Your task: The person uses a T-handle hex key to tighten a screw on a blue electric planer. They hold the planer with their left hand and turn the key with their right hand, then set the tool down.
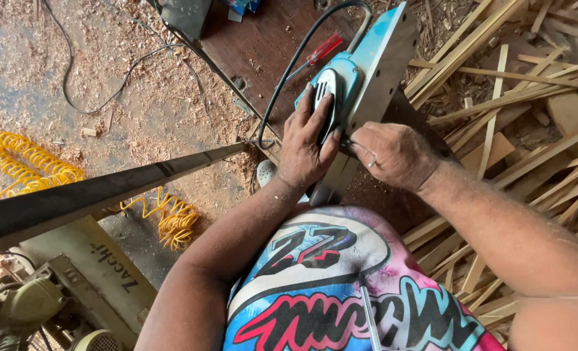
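Left hand [307, 146] on planer [341, 84]; right hand [393, 155] beside; screwdriver [316, 53] behind.

The left hand [307, 144] grips a blue power tool [341, 84] on a dark workbench [263, 39]; the right hand [393, 155] presses beside it. Wood strips [529, 84] pile right, yellow coiled hose [32, 162] lies left.

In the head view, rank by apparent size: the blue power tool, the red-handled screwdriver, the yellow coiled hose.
1. Yellow coiled hose, the widest spread, in two clumps on the floor.
2. Blue power tool, partly covered by the left hand.
3. Red-handled screwdriver, clearly smallest.
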